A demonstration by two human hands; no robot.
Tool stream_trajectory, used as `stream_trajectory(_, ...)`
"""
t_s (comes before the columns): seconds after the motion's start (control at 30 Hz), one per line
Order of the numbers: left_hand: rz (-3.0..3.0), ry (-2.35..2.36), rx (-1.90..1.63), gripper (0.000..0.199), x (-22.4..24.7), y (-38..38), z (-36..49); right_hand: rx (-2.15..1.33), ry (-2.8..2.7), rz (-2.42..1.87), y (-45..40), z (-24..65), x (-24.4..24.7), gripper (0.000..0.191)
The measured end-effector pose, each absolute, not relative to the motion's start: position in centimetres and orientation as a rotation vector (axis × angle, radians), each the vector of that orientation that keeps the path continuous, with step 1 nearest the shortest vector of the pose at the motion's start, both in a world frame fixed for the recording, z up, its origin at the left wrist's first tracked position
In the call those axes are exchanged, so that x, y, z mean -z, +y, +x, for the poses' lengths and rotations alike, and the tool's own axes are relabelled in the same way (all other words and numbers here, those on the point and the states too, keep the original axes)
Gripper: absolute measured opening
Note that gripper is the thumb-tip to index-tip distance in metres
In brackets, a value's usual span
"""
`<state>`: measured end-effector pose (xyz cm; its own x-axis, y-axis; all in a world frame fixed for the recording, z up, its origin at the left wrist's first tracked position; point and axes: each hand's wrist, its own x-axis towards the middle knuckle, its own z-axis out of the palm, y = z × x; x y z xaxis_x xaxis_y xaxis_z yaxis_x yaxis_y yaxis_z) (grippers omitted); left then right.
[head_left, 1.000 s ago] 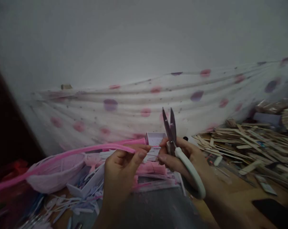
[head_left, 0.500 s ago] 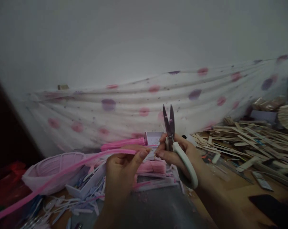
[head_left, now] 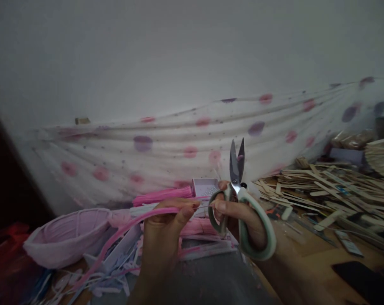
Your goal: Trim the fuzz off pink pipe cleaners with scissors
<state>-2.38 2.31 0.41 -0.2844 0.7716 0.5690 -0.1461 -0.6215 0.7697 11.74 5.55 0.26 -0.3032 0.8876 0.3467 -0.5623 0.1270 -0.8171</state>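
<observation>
My left hand (head_left: 165,231) pinches a long pink fuzzy strip (head_left: 128,228), which trails down to the left. From its fingertips a thin wire runs across to the pinched fingers of my right hand (head_left: 243,214). Scissors (head_left: 235,169) with pale green handles hang on my right hand, blades pointing up and slightly apart, with a small pink bit on one blade. Behind my hands are a bundle of pink strips (head_left: 163,196) and a small white box (head_left: 205,187) of tiny beads.
A pale pink basket (head_left: 68,241) stands at the left beside lilac scraps (head_left: 112,275). Many wooden sticks (head_left: 322,182) are heaped at the right, with a dark phone-like object (head_left: 360,275) in front. A spotted cloth (head_left: 179,135) hangs behind.
The scissors have turned and shifted right, showing both handle loops. The pink strip's loose end has swung down and inward. The view has shifted slightly.
</observation>
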Motion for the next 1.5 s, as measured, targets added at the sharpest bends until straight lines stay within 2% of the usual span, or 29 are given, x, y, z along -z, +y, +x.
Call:
stream_trajectory(0.23,1.212,0.911,-1.993,0.007,-0.4,2.5,-2.3,-1.326,-1.257,-0.493,5.5,11.7,-0.5,0.042)
stream_trajectory(0.33,1.143,1.013,-2.027,0.012,-0.4,2.8,-3.3,-1.144,-1.402,-0.573,5.4,12.1,-0.8,0.035)
stream_trajectory(0.47,1.117,0.908,-2.083,0.022,-1.1,2.4,-4.9,-0.605,-1.731,-0.709,5.2,13.5,-1.0,0.030)
stream_trajectory(0.53,1.114,0.854,-2.079,0.024,-1.7,2.0,-5.3,-0.291,-1.880,-0.788,5.2,14.1,-1.1,0.035)
stream_trajectory(0.67,1.161,0.865,-2.025,0.024,-2.1,1.1,-5.6,0.282,-1.938,-0.752,5.2,14.4,-1.3,0.034)
stream_trajectory(0.8,1.149,0.987,-1.966,0.030,-2.0,0.5,-5.4,0.594,-1.932,-0.632,5.1,14.2,-1.4,0.030)
stream_trajectory(0.97,1.082,0.956,-2.004,0.025,-2.5,-0.1,-4.2,0.661,-1.977,-0.642,5.1,14.1,-1.1,0.038)
stream_trajectory(1.23,1.072,0.939,-2.009,0.026,-2.4,0.3,-4.3,0.660,-1.953,-0.646,5.3,14.0,-1.2,0.029)
stream_trajectory(1.5,1.103,0.961,-1.946,0.026,-2.6,-0.1,-4.2,0.629,-1.978,-0.648,5.1,14.3,-1.2,0.032)
